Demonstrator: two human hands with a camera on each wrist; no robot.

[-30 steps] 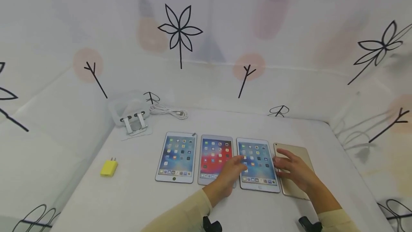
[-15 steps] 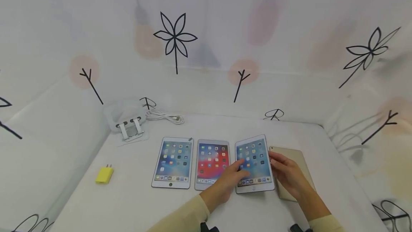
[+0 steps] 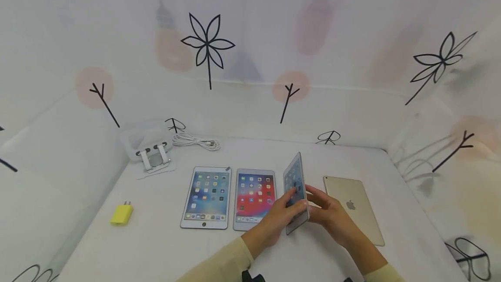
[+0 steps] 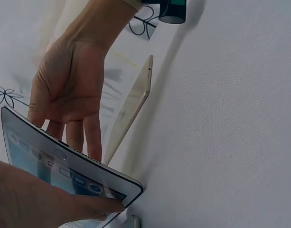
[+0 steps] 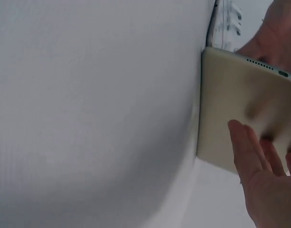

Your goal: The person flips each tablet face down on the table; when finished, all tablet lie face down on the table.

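Observation:
A white tablet point(image 3: 292, 175) stands steeply tilted, right side raised, its long left edge down by the table. My left hand point(image 3: 274, 219) lies on its screen side, thumb and a finger extended across the lit glass. Behind it, my right hand point(image 3: 332, 219) has its fingers nearly straight at the gold back; the right wrist view shows this tablet back point(image 5: 223, 95) with those fingertips against it. In the left wrist view the tablet's home button point(image 4: 61, 154) faces up. To the right lies a gold-backed tablet point(image 3: 352, 186), face down with an apple logo.
Two lit tablets lie face up on the left: one with a red-and-blue screen point(image 3: 254, 190), one with a blue screen point(image 3: 207, 195). A yellow charger plug point(image 3: 122, 214) lies further left. White coiled cable point(image 3: 195, 141) and clear packaging point(image 3: 146, 142) sit at the back left.
The tablet has gone from lying flat to standing steeply on its left edge. My right hand has moved left behind it, uncovering the gold-backed tablet. My left hand stays at the screen.

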